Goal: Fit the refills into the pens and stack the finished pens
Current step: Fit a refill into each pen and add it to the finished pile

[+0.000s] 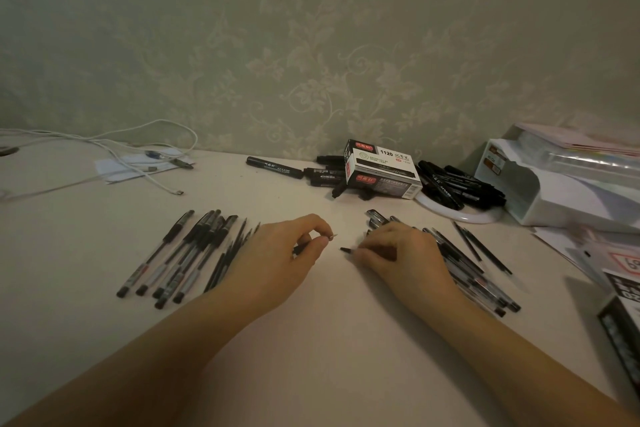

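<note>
Two hands | left grip (277, 253) pinches refill (330, 237) — tip protrudes | right grip (398, 253) pinches pen (345, 249)

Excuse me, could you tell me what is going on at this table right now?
A person is assembling pens. The left hand pinches a thin refill, while the right hand holds a dark pen part just opposite it; the two are not yet joined. Pens lie grouped at left, and another pile of pens lies under the right hand.
</note>
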A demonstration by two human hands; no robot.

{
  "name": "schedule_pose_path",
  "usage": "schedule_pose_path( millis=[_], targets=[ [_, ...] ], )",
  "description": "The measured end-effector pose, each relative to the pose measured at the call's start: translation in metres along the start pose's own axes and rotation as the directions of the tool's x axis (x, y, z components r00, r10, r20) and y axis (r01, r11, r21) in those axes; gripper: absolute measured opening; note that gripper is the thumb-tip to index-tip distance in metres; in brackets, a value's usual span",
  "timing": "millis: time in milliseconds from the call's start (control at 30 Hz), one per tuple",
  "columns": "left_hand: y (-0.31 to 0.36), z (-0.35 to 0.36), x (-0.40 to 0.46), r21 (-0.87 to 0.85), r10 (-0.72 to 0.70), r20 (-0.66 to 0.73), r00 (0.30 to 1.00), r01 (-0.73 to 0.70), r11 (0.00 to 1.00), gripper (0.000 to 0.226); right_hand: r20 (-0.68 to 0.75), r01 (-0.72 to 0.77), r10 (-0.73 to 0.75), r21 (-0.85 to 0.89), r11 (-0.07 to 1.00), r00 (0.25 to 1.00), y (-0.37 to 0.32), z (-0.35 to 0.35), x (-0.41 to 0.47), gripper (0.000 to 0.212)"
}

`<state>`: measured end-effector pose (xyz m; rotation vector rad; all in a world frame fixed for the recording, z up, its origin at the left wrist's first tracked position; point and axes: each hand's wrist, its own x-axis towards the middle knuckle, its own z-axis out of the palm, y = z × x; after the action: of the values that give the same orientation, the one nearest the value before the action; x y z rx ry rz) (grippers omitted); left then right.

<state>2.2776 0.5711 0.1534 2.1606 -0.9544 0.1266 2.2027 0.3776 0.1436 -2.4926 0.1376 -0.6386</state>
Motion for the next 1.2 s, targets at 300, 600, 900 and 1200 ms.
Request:
schedule_pose_path(
  millis=[300,600,900,1200],
  targets=[
    [0.0,0.002,0.0,-0.012,0.035,0.02,0.999,-0.034,0.999,0.013,-0.041,-0.072,0.103,0.467,0.881,0.994,-0.01,-0.002,0.0,0.022],
    [0.004,0.003,-0.001,-0.095,0.088,0.022,0.996,-0.086,0.992,0.01,0.081,-0.061,0.015,0.602,0.796,0.997,-0.013,0.004,-0.002,0.016],
    [0.01,0.001,-0.001,-0.046,0.096,0.049,0.994,-0.094,0.994,0.011,0.115,-0.093,0.027,0.626,0.774,0.993,-0.015,0.001,-0.002,0.015],
    [0.015,0.002,-0.001,-0.006,0.187,0.001,0.982,-0.187,0.982,0.014,0.075,-0.033,0.004,0.397,0.917,0.997,-0.017,0.0,-0.005,0.031]
  ],
)
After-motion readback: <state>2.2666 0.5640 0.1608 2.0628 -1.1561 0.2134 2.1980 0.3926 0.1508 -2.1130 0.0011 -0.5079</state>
